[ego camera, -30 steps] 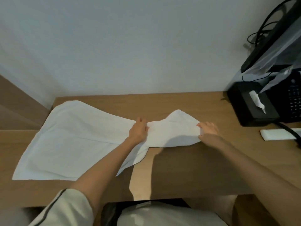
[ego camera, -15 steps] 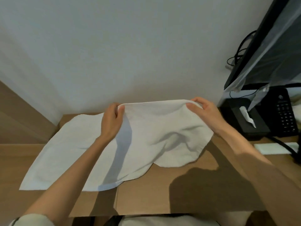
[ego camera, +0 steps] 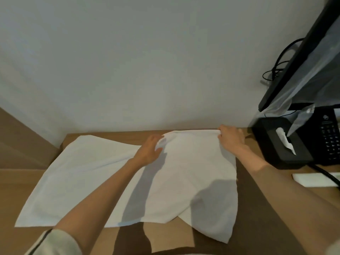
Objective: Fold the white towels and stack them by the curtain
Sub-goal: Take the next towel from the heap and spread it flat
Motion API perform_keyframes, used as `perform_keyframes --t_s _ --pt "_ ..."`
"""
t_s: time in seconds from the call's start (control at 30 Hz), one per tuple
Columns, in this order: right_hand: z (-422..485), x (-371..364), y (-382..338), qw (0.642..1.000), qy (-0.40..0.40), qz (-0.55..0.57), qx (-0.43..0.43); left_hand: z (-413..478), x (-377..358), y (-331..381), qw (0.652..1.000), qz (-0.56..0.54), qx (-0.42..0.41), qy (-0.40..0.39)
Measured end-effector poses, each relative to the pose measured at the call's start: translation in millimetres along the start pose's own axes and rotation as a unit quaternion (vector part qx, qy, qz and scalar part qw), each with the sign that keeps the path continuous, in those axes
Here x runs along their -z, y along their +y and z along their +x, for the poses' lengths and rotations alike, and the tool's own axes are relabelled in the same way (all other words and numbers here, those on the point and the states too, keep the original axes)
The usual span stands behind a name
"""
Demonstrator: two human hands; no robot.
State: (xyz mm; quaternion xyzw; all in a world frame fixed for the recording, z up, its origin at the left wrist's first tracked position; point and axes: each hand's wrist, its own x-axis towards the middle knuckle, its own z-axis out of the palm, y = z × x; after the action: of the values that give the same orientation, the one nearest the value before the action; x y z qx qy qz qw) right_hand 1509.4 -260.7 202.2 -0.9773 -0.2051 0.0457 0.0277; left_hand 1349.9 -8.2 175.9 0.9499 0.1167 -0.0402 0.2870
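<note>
1. The white rectangular cloth towel lies at the centre of the frame on the bench. Its far edge is close to the wall and stretched between both hands. Its near edge hangs unevenly, with one corner pointing towards the lower right.
2. The left hand is at the left end of that far edge, in the middle of the frame. Its grip is pinched on the cloth, thumb and fingers closed on the hem.
3. The right hand, right of centre, takes the far right corner. Its grip is curled round the bunched edge.
4. A flat white cloth sheet spreads to the left half of the frame, touching and partly under the held towel. I cannot tell whether it is a separate piece.
5. The brown wooden bench carries both and meets the pale grey wall at the upper middle.
6. A black tissue box with a white tissue sticking out stands near the right hand, at the right.
7. Just beside it, at the right edge, is a black keypad telephone. Above leans a black flat screen draped in clear plastic film, with black cables behind it.
8. A flat white oblong block lies at the lower right, crossed by a black cord.
9. A pale sleeve with a dark stripe shows at the lower left.
</note>
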Motion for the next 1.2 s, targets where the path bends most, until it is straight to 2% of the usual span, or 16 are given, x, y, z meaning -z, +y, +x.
perform_keyframes --t_s 0.1,0.2,0.3,0.4,0.5,0.57,0.73,0.9,1.03,1.2 --pt "12 -9 -1 0.995 0.073 -0.049 0.041 4 -21 -5 0.995 0.07 -0.016 -0.065" --pt "14 -18 -9 0.992 0.105 -0.014 0.075 7 -36 -7 0.979 0.187 -0.017 -0.077" --pt "-4 -36 -28 0.994 0.064 0.04 0.075 7 -48 -6 0.968 0.235 -0.021 -0.08" --pt "-35 -63 -42 0.993 -0.048 0.096 0.05 2 -61 -1 0.954 0.281 -0.055 -0.092" --pt "-63 -93 -55 0.972 -0.188 0.139 -0.029 -8 -71 1 0.959 0.255 -0.035 -0.114" --pt "-78 -112 -60 0.964 -0.223 0.13 -0.064 -17 -78 0 0.964 0.234 -0.012 -0.125" --pt "-101 -139 -41 0.979 -0.159 0.11 -0.065 -40 -90 -8 0.963 0.219 0.07 -0.138" --pt "-103 -142 -15 0.99 -0.119 0.07 -0.007 -50 -87 -7 0.964 0.233 0.1 -0.082" --pt "-104 -140 7 0.992 -0.113 0.059 0.002 -53 -88 -1 0.969 0.204 0.09 -0.104" --pt "-105 -128 31 0.989 -0.138 0.05 0.0 -64 -91 1 0.985 0.15 0.053 -0.07"
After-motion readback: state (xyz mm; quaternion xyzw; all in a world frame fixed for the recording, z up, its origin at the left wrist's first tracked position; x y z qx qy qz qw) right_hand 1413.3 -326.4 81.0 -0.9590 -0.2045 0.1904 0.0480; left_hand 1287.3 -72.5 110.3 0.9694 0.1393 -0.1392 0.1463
